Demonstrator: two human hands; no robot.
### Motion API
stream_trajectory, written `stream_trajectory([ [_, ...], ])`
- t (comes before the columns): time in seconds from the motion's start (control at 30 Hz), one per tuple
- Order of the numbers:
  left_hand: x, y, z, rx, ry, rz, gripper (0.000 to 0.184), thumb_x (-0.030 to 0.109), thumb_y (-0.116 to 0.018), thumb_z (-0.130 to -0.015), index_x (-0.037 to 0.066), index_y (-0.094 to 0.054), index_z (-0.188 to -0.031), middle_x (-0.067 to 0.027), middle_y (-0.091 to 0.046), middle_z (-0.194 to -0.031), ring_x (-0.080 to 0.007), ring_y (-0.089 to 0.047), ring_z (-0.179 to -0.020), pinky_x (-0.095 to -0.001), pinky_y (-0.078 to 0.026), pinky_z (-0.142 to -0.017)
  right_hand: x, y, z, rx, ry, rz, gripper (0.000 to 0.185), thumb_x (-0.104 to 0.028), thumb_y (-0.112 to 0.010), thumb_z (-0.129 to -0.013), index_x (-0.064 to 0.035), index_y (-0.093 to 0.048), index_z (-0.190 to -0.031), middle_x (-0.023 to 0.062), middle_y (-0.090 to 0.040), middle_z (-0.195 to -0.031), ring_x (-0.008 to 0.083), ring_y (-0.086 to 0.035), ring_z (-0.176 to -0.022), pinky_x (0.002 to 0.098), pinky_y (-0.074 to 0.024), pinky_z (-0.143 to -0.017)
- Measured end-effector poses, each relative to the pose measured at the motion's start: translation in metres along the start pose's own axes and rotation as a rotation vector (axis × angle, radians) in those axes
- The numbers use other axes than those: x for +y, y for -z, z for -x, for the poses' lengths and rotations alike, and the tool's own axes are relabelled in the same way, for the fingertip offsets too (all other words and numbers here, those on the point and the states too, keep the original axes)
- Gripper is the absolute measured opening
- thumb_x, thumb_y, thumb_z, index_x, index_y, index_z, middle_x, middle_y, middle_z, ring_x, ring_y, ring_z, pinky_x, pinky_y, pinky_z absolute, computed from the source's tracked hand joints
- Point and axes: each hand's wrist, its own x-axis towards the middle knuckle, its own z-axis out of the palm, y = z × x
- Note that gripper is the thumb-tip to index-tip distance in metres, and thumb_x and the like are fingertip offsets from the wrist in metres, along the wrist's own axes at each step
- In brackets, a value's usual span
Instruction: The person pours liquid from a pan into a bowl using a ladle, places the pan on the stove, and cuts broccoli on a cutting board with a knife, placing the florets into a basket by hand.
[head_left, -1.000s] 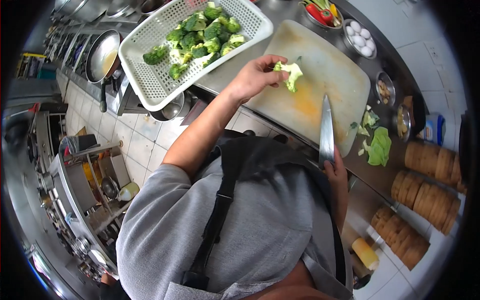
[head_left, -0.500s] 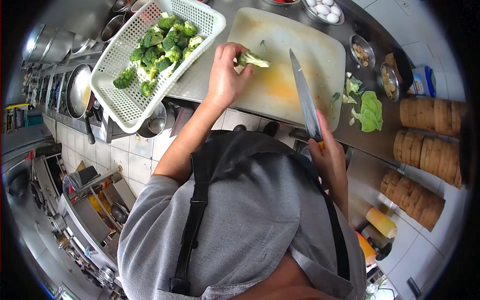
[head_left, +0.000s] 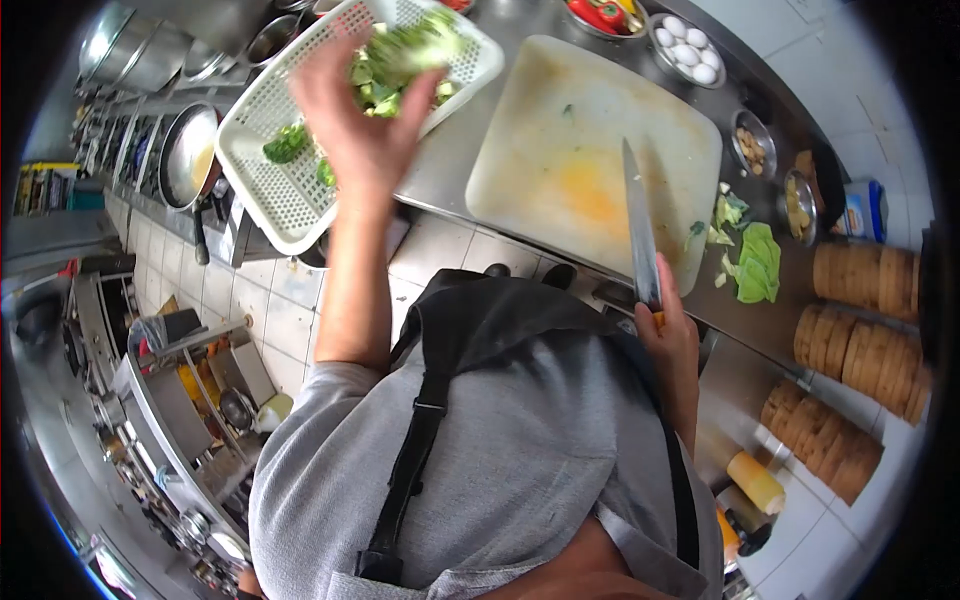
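My left hand (head_left: 365, 125), smeared by motion, is over the white perforated basket (head_left: 293, 240), its thumb spread wide from the fingers. Just beyond the thumb a pale green broccoli piece (head_left: 432, 42) is blurred, apparently loose from the fingers. More broccoli florets (head_left: 287, 145) lie in the basket, partly hidden by the hand. My right hand (head_left: 672, 335) grips a large kitchen knife (head_left: 642, 225) by its handle, blade pointing away over the cutting board (head_left: 510, 170). Yellow-orange stains and small green scraps mark the board.
Right of the board lie green leaf trimmings (head_left: 757, 262), small metal bowls (head_left: 752, 142) and stacked bamboo steamers (head_left: 860, 355). Behind it stand a bowl of eggs (head_left: 688, 50) and a bowl of peppers (head_left: 605, 15). A frying pan (head_left: 190, 155) sits at the left.
My left hand has carried the broccoli piece left from the board to above the basket, and its fingers have spread. My right hand still holds the knife. The whole view has shifted slightly.
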Motion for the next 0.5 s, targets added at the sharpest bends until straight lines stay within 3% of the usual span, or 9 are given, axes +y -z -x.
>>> stream_trajectory([
  [0.07,-0.046,0.029,-0.022,0.180,-0.039,-0.010,0.077,0.030,-0.096,-0.075,0.003,-0.054,-0.133,-0.0116,-0.057,-0.128,-0.0260,-0.057,-0.116,-0.0405,-0.047,-0.098,0.009,-0.002,-0.001,-0.017,-0.003,-0.013,0.071,-0.018,-0.061,-0.095,-0.0273,-0.038,-0.161,0.0197,-0.068,-0.081,0.0309,-0.070,-0.072,0.0404,-0.0540,-0.072],
  [0.13,-0.081,0.055,-0.037,0.312,0.084,0.048,0.073,0.033,-0.093,-0.079,0.003,-0.056,-0.134,-0.0108,-0.059,-0.130,-0.0241,-0.059,-0.119,-0.0419,-0.046,-0.101,0.023,-0.006,-0.003,0.055,0.038,-0.011,0.070,-0.019,-0.060,-0.095,-0.0280,-0.038,-0.161,0.0185,-0.067,-0.077,0.0308,-0.069,-0.069,0.0400,-0.0534,-0.070],
  [0.2,-0.107,0.070,-0.056,0.233,0.220,0.001,0.066,0.035,-0.090,-0.083,0.004,-0.061,-0.133,-0.0098,-0.061,-0.129,-0.0221,-0.060,-0.120,-0.0407,-0.044,-0.105,0.023,-0.004,-0.005,0.032,0.041,-0.022,0.070,-0.019,-0.060,-0.095,-0.0267,-0.038,-0.161,0.0183,-0.066,-0.076,0.0305,-0.068,-0.068,0.0408,-0.0523,-0.069],
  [0.27,-0.147,0.055,-0.065,-0.006,0.350,-0.038,0.054,0.042,-0.084,-0.088,0.006,-0.069,-0.126,-0.0115,-0.071,-0.124,-0.0212,-0.067,-0.113,-0.0357,-0.051,-0.097,0.024,-0.005,-0.012,0.023,0.093,0.022,0.069,-0.019,-0.060,-0.095,-0.0247,-0.038,-0.161,0.0190,-0.066,-0.078,0.0302,-0.067,-0.068,0.0413,-0.0515,-0.068],
  [0.3,-0.179,0.044,-0.063,-0.299,0.466,-0.056,0.057,0.044,-0.082,-0.088,0.008,-0.068,-0.130,-0.0134,-0.072,-0.128,-0.0234,-0.069,-0.114,-0.0369,-0.053,-0.094,0.023,-0.005,-0.015,0.018,0.118,0.038,0.069,-0.019,-0.060,-0.095,-0.0241,-0.038,-0.161,0.0192,-0.066,-0.079,0.0302,-0.067,-0.068,0.0415,-0.0513,-0.068],
  [0.33,-0.161,0.021,-0.072,-0.539,0.718,-0.042,0.066,0.027,-0.088,-0.078,0.004,-0.061,-0.133,-0.0217,-0.065,-0.130,-0.0343,-0.064,-0.120,-0.0415,-0.054,-0.098,0.022,-0.006,-0.019,0.008,0.117,0.045,0.069,-0.018,-0.060,-0.095,-0.0230,-0.039,-0.160,0.0192,-0.066,-0.079,0.0309,-0.066,-0.068,0.0418,-0.0511,-0.068],
  [0.37,-0.205,-0.010,-0.043,-0.783,0.464,-0.169,0.073,0.045,-0.090,-0.078,0.008,-0.063,-0.135,-0.0180,-0.066,-0.135,-0.0375,-0.064,-0.120,-0.0460,-0.051,-0.098,0.022,-0.008,-0.023,-0.001,0.118,0.051,0.069,-0.018,-0.060,-0.095,-0.0220,-0.039,-0.160,0.0192,-0.065,-0.079,0.0316,-0.065,-0.067,0.0421,-0.0509,-0.067],
  [0.4,-0.217,-0.032,-0.022,-0.701,0.280,-0.130,0.060,0.044,-0.083,-0.086,0.012,-0.067,-0.134,-0.0145,-0.072,-0.127,-0.0272,-0.070,-0.113,-0.0397,-0.054,-0.095,0.024,-0.010,-0.026,-0.008,0.139,0.050,0.069,-0.018,-0.060,-0.095,-0.0220,-0.039,-0.160,0.0192,-0.065,-0.079,0.0316,-0.065,-0.067,0.0421,-0.0509,-0.067],
  [0.5,-0.206,-0.042,0.007,-0.787,0.224,-0.203,0.063,0.043,-0.082,-0.086,0.013,-0.064,-0.138,-0.0143,-0.075,-0.120,-0.0308,-0.071,-0.107,-0.0442,-0.054,-0.095,0.035,-0.018,-0.034,0.036,0.234,0.057,0.069,-0.017,-0.059,-0.095,-0.0221,-0.039,-0.160,0.0186,-0.063,-0.075,0.0333,-0.064,-0.066,0.0424,-0.0507,-0.067],
])
